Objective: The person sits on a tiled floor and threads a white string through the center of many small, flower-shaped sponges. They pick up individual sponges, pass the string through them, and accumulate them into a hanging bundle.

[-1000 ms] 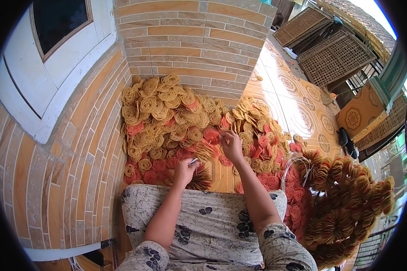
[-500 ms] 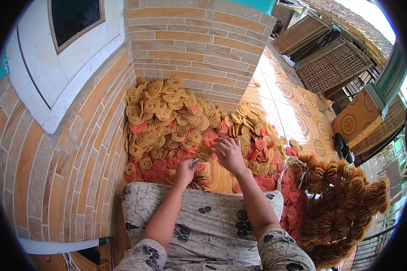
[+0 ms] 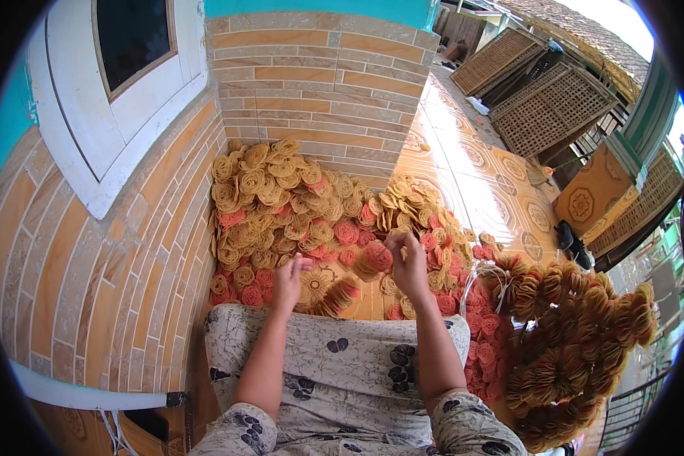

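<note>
My left hand [image 3: 286,282] is raised above the near edge of the patterned cloth on my lap, its fingers stretched toward the right, and nothing shows in them. My right hand [image 3: 408,262] has its fingers curled and pinched together; what lies between them is too small to make out. Close beside its fingertips, a stack of lacy round discs [image 3: 374,260] is held off the floor, its pink end facing up and tan discs below. Between the two hands, nearer my lap, another stack of tan and pink discs [image 3: 338,296] lies on its side.
A large heap of tan and pink lacy discs [image 3: 277,197] fills the tiled wall corner [image 3: 311,99]. At right lie bundled stacks of discs [image 3: 577,349] with white cord [image 3: 479,277]. Woven racks [image 3: 555,106] lean farther off beyond sunlit floor tiles [image 3: 479,175].
My hands have moved apart, left hand leftward, right hand rightward. The raised stack shifted right with the right hand and shows its pink end. The white tip at my left fingers no longer shows.
</note>
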{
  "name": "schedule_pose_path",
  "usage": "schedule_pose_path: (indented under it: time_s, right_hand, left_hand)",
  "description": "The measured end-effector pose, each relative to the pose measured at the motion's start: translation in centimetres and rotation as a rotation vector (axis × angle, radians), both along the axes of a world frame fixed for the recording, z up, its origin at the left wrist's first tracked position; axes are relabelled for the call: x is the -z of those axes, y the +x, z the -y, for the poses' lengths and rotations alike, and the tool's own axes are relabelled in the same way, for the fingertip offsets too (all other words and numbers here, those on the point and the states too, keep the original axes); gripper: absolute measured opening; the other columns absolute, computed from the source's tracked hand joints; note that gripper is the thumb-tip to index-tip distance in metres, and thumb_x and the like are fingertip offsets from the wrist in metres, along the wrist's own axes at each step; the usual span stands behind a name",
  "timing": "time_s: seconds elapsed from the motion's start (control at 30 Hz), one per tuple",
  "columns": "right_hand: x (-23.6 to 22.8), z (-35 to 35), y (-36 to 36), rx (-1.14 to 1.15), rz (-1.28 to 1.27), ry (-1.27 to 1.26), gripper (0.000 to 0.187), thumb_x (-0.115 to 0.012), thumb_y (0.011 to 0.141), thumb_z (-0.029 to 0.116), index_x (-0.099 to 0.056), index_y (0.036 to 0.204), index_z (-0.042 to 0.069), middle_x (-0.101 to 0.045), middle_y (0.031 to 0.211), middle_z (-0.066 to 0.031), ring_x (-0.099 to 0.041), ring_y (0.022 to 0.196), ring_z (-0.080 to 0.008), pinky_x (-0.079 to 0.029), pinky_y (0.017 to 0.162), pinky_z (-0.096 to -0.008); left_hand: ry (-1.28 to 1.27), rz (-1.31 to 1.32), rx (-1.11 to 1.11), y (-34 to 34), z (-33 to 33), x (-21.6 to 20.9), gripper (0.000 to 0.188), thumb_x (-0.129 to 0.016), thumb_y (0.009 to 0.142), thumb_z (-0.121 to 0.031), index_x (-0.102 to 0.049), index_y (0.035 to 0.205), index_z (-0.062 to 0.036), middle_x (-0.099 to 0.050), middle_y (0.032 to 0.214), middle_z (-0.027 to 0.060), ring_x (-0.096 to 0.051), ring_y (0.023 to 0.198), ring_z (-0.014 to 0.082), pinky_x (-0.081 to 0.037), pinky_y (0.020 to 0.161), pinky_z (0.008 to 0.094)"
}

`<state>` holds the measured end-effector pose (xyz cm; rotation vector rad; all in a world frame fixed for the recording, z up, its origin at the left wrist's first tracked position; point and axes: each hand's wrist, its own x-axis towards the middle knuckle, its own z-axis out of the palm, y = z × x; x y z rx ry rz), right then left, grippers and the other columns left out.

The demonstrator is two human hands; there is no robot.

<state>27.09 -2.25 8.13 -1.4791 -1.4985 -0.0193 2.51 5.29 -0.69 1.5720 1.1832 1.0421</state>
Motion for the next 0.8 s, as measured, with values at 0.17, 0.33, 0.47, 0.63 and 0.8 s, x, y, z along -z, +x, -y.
schedule_pose_path:
  time_s: [0.17,0.33,0.47,0.63,0.8]
  right_hand:
    - [1.9,1.7,5.4,0.116,-0.577,-0.029,0.010,-0.042,0.100,0.012,-0.041,0.099,0.002,-0.064,0.076,-0.0134,-0.061,0.060,-0.0191,-0.049,0.053,-0.0293]
    - [9.7,0.5,10.4,0.493,-0.780,-0.223,0.016,-0.039,0.100,0.015,-0.040,0.100,-0.001,-0.065,0.077,-0.0153,-0.061,0.059,-0.0176,-0.049,0.053,-0.0290]
    - [14.4,-0.4,13.0,0.642,-1.028,-0.236,0.019,-0.042,0.098,0.018,-0.044,0.098,-0.001,-0.067,0.085,-0.0183,-0.062,0.061,-0.0188,-0.052,0.056,-0.0304]
    - [17.6,-1.1,12.8,0.500,-1.249,-0.187,0.019,-0.049,0.095,0.014,-0.054,0.093,-0.004,-0.068,0.081,-0.0132,-0.063,0.070,-0.0171,-0.053,0.060,-0.0308]
    - [16.7,-0.8,11.1,0.486,-0.618,-0.486,0.011,-0.053,0.094,0.009,-0.055,0.094,-0.002,-0.065,0.083,-0.0104,-0.064,0.066,-0.0175,-0.049,0.055,-0.0295]
  left_hand:
    - [-0.332,0.649,-0.408,-6.0,-2.8,1.0,0.039,-0.036,0.102,-0.040,-0.056,0.093,-0.0074,-0.042,0.071,-0.0040,-0.029,0.054,0.0063,-0.031,0.052,0.0234]
    - [-0.393,1.032,-0.733,-7.2,-5.3,5.0,0.032,-0.034,0.103,-0.036,-0.053,0.100,-0.0093,-0.034,0.069,-0.0048,-0.025,0.054,0.0073,-0.027,0.051,0.0228]
    - [-0.435,1.092,-0.843,-6.9,-6.1,7.0,0.032,-0.031,0.102,-0.033,-0.053,0.104,-0.0105,-0.039,0.068,-0.0040,-0.034,0.053,0.0076,-0.030,0.049,0.0229]
    - [-0.502,1.119,-0.899,-6.8,-5.5,6.2,0.037,-0.030,0.103,-0.037,-0.055,0.108,-0.0092,-0.043,0.079,-0.0023,-0.040,0.067,0.0096,-0.038,0.066,0.0261]
    - [-0.578,1.098,-0.920,-6.4,-5.0,5.3,0.038,-0.032,0.101,-0.041,-0.054,0.101,-0.0112,-0.044,0.077,-0.0029,-0.041,0.066,0.0094,-0.038,0.068,0.0245]
